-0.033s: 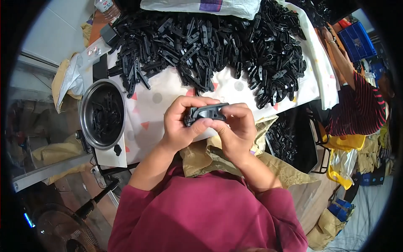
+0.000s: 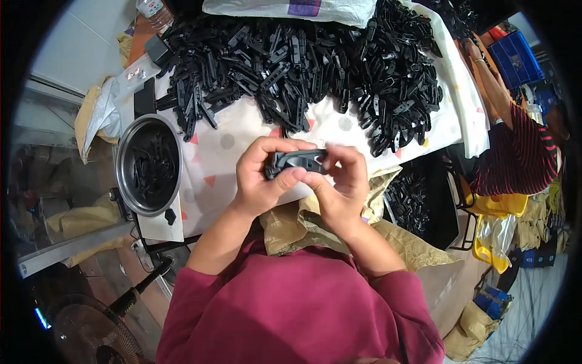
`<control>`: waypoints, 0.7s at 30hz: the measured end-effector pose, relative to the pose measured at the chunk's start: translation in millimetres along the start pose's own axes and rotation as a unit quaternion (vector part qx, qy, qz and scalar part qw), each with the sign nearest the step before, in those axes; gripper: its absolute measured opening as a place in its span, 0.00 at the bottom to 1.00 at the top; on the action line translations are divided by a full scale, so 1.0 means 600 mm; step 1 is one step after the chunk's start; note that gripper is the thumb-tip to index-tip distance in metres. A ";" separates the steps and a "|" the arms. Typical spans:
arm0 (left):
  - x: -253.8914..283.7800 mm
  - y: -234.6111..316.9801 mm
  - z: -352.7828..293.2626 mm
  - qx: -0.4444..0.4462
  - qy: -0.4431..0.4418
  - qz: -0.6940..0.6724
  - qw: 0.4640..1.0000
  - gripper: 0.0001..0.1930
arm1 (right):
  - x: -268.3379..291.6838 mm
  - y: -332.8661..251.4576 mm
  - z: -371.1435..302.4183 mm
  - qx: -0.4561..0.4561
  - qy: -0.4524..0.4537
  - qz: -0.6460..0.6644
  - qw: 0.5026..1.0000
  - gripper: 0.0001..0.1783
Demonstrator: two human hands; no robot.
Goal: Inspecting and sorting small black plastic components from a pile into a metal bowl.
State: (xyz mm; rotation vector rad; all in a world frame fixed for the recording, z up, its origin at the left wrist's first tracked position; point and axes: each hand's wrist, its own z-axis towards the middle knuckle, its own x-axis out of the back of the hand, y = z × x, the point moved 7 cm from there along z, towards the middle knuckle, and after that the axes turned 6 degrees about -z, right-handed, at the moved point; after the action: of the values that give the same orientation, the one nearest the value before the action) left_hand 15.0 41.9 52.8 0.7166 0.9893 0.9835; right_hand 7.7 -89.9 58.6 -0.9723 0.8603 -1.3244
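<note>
Fingers (image 2: 285, 145) of our left hand (image 2: 257, 179) curl over the top and near end of a small black plastic part (image 2: 297, 161), with the thumb pressed up against its lower edge, so that hand is closed around the piece. Our right hand (image 2: 342, 185) meets it from the other side: its fingertips pinch the part's right end and its thumb reaches across underneath, also shut on the same piece. We hold the part just above the near edge of the counter (image 2: 224, 164), over the spotted cloth, close to our chest. Its long axis runs left to right across our view, nearly level, spanning the gap between the two hands, so neither hand is nearer than the other; both are in contact, the left covering more of its length.

Beyond the part, further out on the counter, lies a big heap of black parts (image 2: 315, 67) of like kind, well apart from our hands. To our left sits a round metal bowl (image 2: 124, 176) with more black pieces inside. On our right, a person in a striped top (image 2: 515, 164) reaches toward the counter's far corner.
</note>
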 end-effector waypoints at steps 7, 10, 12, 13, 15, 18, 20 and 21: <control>0.019 -0.035 -0.002 0.070 -0.019 -0.094 0.993 0.15 | -0.003 -0.019 0.013 0.040 -0.057 -0.278 0.958 0.22; 0.017 -0.042 -0.002 0.092 -0.002 -0.083 0.992 0.23 | -0.002 -0.011 0.005 0.067 -0.040 -0.292 0.953 0.23; 0.027 -0.067 -0.003 0.128 0.017 -0.097 0.987 0.22 | 0.012 0.000 0.015 0.079 -0.041 -0.305 0.948 0.25; 0.035 -0.088 -0.002 0.165 0.037 -0.108 0.980 0.22 | 0.011 0.033 0.026 0.014 -0.114 -0.278 0.954 0.25; 0.063 -0.116 0.016 0.179 0.129 -0.183 0.958 0.18 | 0.023 0.077 0.046 0.005 -0.166 -0.315 0.935 0.27; 0.076 -0.161 0.061 0.186 0.158 -0.295 0.924 0.11 | 0.115 0.135 0.110 -0.062 -0.029 -0.523 0.850 0.16; 0.040 -0.172 0.087 0.251 0.190 -0.350 0.882 0.10 | 0.132 0.141 0.143 -0.061 -0.004 -0.569 0.820 0.15; 0.033 -0.185 0.103 0.254 0.131 -0.366 0.885 0.10 | 0.132 0.140 0.155 -0.034 -0.007 -0.600 0.799 0.15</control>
State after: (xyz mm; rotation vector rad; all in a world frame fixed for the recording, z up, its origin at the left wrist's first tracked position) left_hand 113.3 11.7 -24.1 0.5560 1.6316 0.1403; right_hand 130.7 -162.1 17.9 -1.6976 0.1740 -2.3339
